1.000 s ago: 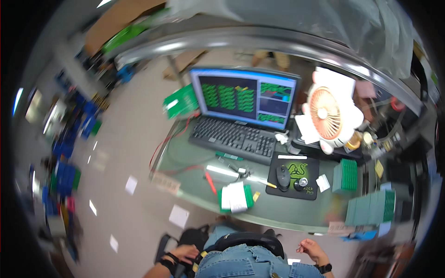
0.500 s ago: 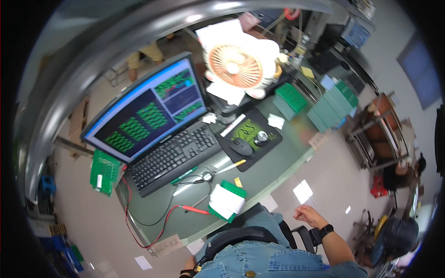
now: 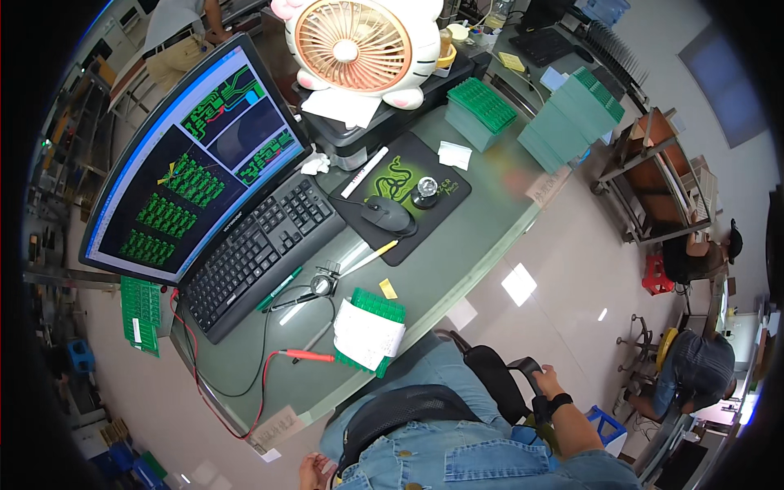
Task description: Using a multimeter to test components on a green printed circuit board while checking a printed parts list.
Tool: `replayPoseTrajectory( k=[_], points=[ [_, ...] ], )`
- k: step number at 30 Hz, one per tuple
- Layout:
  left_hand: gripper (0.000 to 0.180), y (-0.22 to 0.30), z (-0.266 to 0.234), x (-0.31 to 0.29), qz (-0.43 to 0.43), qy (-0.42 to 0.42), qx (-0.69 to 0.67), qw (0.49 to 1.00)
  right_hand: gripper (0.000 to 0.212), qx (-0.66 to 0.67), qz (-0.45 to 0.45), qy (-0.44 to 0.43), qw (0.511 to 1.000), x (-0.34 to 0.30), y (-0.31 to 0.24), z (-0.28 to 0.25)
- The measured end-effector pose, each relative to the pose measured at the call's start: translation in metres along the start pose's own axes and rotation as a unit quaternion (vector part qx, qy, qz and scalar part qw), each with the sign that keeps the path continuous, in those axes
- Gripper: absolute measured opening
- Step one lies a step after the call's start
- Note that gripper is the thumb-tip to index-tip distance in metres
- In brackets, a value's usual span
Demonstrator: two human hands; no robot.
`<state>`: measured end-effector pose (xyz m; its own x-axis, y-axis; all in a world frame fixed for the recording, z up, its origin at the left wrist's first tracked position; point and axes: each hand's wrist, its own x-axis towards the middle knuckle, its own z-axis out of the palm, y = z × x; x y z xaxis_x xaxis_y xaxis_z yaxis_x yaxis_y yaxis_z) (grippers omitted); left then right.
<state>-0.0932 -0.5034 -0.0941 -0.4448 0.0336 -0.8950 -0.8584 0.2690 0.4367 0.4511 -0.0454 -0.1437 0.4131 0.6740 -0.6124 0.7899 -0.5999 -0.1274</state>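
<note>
My right hand (image 3: 550, 382) is at the black chair armrest (image 3: 527, 367), its fingers closed around the armrest's end. Low beside my left hip, my left hand (image 3: 314, 472) has curled fingers; whatever they may hold is hidden. Both hands are off the desk. On the desk's near edge lies a stack of green circuit boards (image 3: 380, 306) with a white paper (image 3: 367, 336) on top. A red test probe (image 3: 309, 355) points at this stack, its lead trailing left. Black tweezers or a pen-like tool (image 3: 313, 341) lie beside it.
A monitor (image 3: 184, 175) with green board layouts stands behind a black keyboard (image 3: 261, 257). A mouse (image 3: 389, 216) and a small loupe-like object (image 3: 425, 192) sit on the mat. Farther back are a cat-shaped fan (image 3: 351, 49) and board stacks (image 3: 482, 114). A co-worker (image 3: 694, 371) sits at right.
My right hand has come down to the chair armrest. My left hand shows more at the lower edge. The view has shifted, and the desk sits farther left and higher.
</note>
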Motion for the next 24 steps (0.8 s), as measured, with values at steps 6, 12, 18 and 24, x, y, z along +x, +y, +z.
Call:
replayPoseTrajectory(
  k=[6,12,18,24],
  points=[
    [0.020,-0.055,0.015,0.056,-0.107,-0.123,0.127,0.979,0.062,0.024,0.005,-0.081,0.996,0.027,0.006,0.007],
    [0.020,-0.065,0.088,0.115,0.001,-0.159,0.196,0.968,0.049,-0.028,-0.015,-0.068,0.997,0.044,-0.024,0.006],
    [0.019,-0.024,0.185,0.159,0.135,-0.192,0.207,0.950,0.039,-0.177,-0.173,-0.282,0.927,0.060,-0.043,-0.025],
    [0.019,-0.119,0.208,0.154,0.164,-0.120,0.121,0.972,0.032,-0.019,0.034,-0.258,0.965,0.027,-0.102,-0.095]
  ],
)
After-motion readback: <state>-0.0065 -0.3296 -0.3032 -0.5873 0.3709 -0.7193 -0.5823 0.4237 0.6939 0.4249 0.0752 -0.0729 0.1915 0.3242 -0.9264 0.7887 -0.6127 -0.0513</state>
